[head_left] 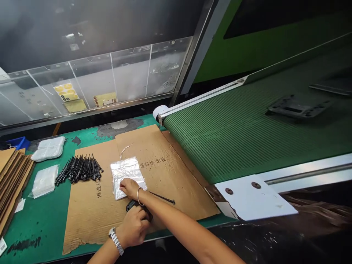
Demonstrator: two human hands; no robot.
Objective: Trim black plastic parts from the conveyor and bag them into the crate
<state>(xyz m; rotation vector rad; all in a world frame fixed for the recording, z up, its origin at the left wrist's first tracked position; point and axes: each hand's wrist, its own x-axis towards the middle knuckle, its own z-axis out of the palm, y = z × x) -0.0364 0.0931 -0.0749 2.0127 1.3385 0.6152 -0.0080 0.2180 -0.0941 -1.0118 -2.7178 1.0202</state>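
A small clear plastic bag lies on a brown cardboard sheet spread over the green table. My right hand, with a bangle at the wrist, rests on the bag's lower edge, its fingers curled and pinching the plastic. Just below it, my left hand, with a metal watch at the wrist, is closed round a black object that is mostly hidden. One thin black rod lies on the cardboard right of my right wrist. A pile of several such black rods lies left of the bag.
Two stacks of clear bags lie at the left, beside a stack of cardboard sheets and a blue bin. A green conveyor belt at the right carries a black plastic part. A clear guard panel stands behind.
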